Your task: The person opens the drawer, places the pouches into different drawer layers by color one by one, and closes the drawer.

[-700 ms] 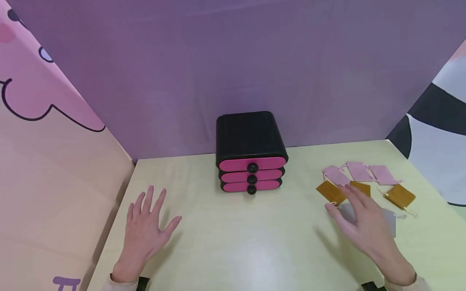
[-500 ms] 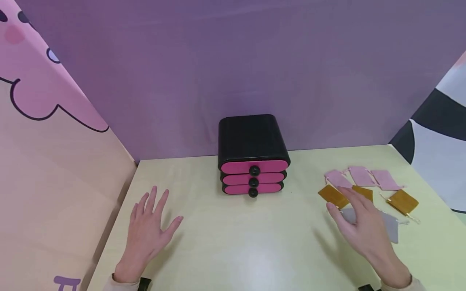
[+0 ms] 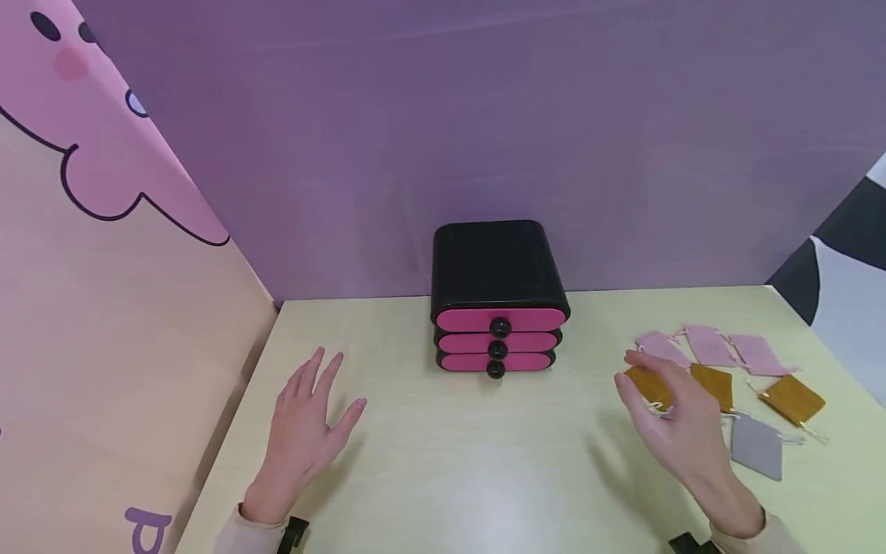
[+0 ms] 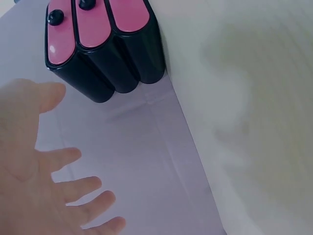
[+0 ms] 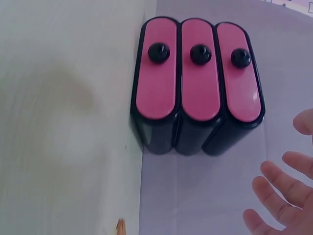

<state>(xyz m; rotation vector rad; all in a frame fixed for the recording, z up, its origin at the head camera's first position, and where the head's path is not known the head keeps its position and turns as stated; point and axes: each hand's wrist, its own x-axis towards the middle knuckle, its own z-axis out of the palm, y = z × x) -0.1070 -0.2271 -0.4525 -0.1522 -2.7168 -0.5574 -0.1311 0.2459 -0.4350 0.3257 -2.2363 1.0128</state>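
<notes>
While nothing is being held, the black drawer chest (image 3: 500, 296) stands at the far middle of the pale bench (image 3: 471, 462), backed against the purple backdrop (image 3: 484, 115), its three pink drawer fronts (image 3: 500, 341) all pushed in flush, each with a round black knob. To the right of the chest, well apart from it, small flat pouches lie scattered on the bench: three pink pouches (image 3: 713, 348) farthest back, three mustard pouches (image 3: 792, 398) in front of them, and a grey pouch (image 3: 757, 447) nearest the person. The right hand (image 3: 674, 419) hovers right of the chest, over the leftmost mustard pouch, fingers loose and slightly bent, gripping nothing; whether its fingertips touch that pouch cannot be told. The left hand (image 3: 308, 419) is left of the chest and nearer the person, fingers spread and straight, raised at a tilt above the bench and empty. In the left wrist view the same hand (image 4: 44, 181) shows splayed fingers with the chest (image 4: 105, 44) beyond them. Left of the chest rises a pink cartoon-printed panel (image 3: 104, 269).
</notes>
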